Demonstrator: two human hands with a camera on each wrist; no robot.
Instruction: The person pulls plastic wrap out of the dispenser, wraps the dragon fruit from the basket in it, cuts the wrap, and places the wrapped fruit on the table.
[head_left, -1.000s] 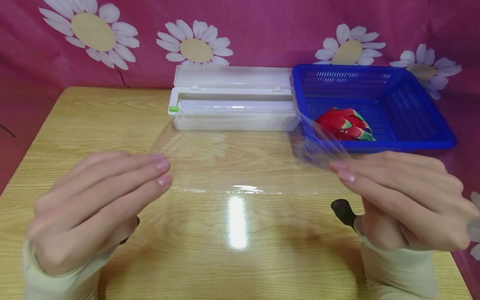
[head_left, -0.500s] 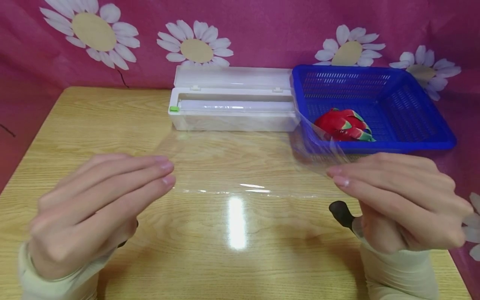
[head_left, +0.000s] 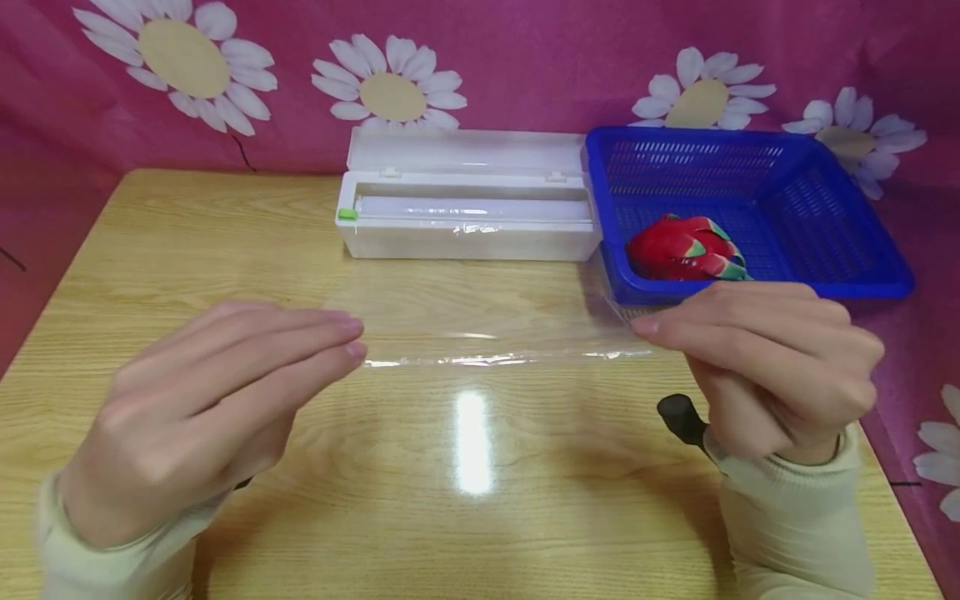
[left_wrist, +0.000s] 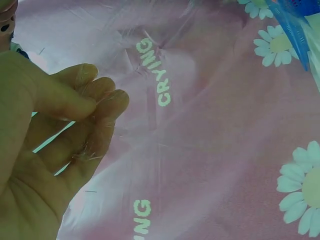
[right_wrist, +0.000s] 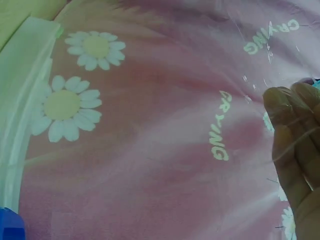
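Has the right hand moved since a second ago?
Yes. The right hand shifted up the head view and slightly left, its knuckles now overlapping the near rim of the blue plastic basket.

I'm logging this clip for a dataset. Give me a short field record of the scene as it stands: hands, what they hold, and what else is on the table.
left hand: pinches the left corner of the film
right hand: pinches the right corner of the film
film: clear sheet stretched between both hands, running back to the dispenser
dispenser: white, lid open, roll visible, at the table's far edge
basket: blue, right of the dispenser
dragon fruit: red, inside the basket
table: light wood
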